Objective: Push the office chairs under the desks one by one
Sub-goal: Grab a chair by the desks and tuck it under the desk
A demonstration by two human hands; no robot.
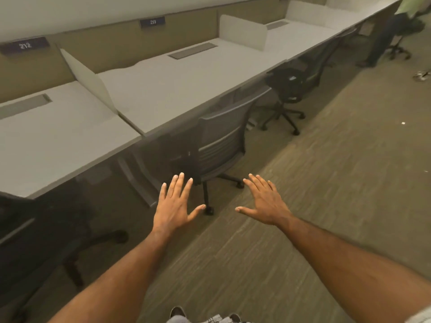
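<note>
Two hands, our left hand [173, 207] and right hand [264, 202], reach out with fingers spread wide, holding nothing. Just past them, the gray chair [218, 145] sits tucked against the long desk [149, 94].

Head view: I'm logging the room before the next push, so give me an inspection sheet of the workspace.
Surface: long white desk run with divider panels; tops bare apart from grey cable hatches.
Job's things: grey chair tucked at desk 213; black chair angled at the next desk; dark chair at lower left, blurred.
Clutter: small white scrap on carpet.
Hands: left hand and right hand open, touching nothing.
Cables: nothing seen.
Surroundings: number plates 212 and 213; another person far right.
</note>
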